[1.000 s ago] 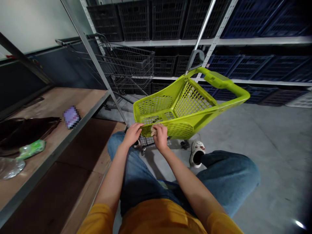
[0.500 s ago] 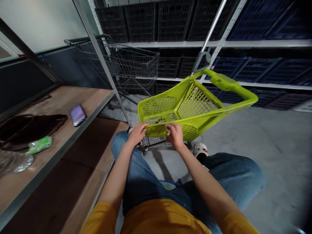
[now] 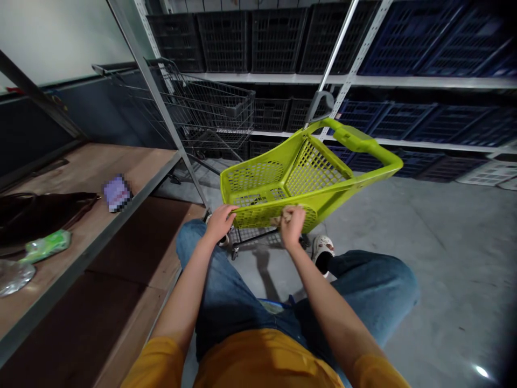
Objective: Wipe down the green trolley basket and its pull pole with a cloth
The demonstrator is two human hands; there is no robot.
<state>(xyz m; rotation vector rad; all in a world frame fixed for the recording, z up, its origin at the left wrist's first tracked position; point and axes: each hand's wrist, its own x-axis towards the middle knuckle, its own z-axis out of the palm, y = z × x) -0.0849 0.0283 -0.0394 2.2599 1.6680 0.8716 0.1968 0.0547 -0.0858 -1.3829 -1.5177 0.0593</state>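
A lime-green plastic shopping cart [image 3: 258, 202] stands in front of my knees, its basket side facing me. At the basket's near left corner, my left hand [image 3: 220, 222] grips the rim, fingers over the top edge and thumb on the near side. My right hand [image 3: 293, 225] is closed around a crumpled beige cloth [image 3: 287, 214] and presses it to the perforated outer side of the basket. Part of the cloth is covered by my fingers. The basket holds no goods that I can see.
A wire shopping cart [image 3: 218, 105] stands behind, left. Shelves hold black crates [image 3: 278, 40] and blue crates [image 3: 407, 37]. The wooden shelf unit [image 3: 149, 156] at my left bears a dark bag [image 3: 48, 210], a green packet [image 3: 48, 245] and a pixelated purple item [image 3: 117, 193].
My right hand has slid the cloth to the right along the basket's side, and more of the cloth shows. My left hand keeps its hold on the rim. The view has shifted slightly right.
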